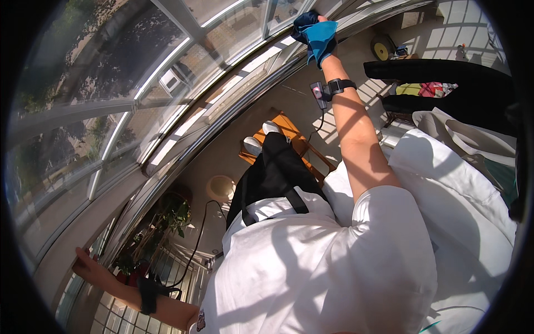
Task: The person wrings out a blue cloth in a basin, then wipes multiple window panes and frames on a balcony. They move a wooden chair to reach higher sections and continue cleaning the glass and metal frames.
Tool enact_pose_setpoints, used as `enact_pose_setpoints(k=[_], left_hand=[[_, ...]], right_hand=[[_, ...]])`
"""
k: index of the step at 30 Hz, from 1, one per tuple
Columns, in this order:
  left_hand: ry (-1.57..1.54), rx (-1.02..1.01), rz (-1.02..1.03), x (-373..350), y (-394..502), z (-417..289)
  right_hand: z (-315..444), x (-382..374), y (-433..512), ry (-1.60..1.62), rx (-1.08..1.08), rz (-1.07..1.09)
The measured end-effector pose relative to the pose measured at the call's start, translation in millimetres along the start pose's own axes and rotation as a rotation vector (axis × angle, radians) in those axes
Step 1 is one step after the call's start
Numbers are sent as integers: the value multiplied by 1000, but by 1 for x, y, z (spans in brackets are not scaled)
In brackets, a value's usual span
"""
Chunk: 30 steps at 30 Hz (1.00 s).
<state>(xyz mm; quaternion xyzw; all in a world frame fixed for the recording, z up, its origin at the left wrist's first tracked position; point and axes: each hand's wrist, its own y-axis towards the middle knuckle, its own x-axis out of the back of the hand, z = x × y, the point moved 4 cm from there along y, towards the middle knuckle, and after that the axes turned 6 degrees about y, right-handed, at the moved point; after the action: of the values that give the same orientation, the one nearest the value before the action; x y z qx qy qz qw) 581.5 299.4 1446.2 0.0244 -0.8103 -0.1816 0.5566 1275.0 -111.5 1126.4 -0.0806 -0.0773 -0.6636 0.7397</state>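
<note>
My right hand (320, 38) is stretched far out to the top, holding a blue cloth (322, 35) with a darker navy part bunched at its left. The cloth covers most of the fingers and is beside the white window frame (288, 41). Down at the lower left, my left hand (85, 267) is against the edge of a pale window post (62, 254). Its fingers are partly in shadow, so their grip is unclear. Each wrist wears a black strap with a cable.
My white shoes (252, 146) are on an orange wooden chair or stool (297, 130). A metal rail (217, 121) runs below the sill. Nearby are a potted plant (171, 213), a round pale basin or pot (221, 188), hanging clothes (442, 83) and a yellow-hubbed wheel (381, 49).
</note>
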Motion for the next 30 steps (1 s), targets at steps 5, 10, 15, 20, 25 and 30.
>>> enact_pose_setpoints(k=[5,10,15,20,25,30], left_hand=[[-4,11,36,0,2,-3],[-67,-11,-37,-2,-5,-4],[-103,-11,-23,-2,-10,-10],[-63,-28,-70,-3,-13,-17],[-41,-55,-108,-3,-14,-23],[-114,-18,-122,-4,-17,-27]], right_hand=[[-6,-38,-36,-454,-260,-66],[5,-101,-119,-578,-166,307],[19,-189,-228,-499,-94,546],[35,-224,-273,-823,451,627],[37,-270,-347,-645,689,898],[64,-386,-467,-483,511,1160]])
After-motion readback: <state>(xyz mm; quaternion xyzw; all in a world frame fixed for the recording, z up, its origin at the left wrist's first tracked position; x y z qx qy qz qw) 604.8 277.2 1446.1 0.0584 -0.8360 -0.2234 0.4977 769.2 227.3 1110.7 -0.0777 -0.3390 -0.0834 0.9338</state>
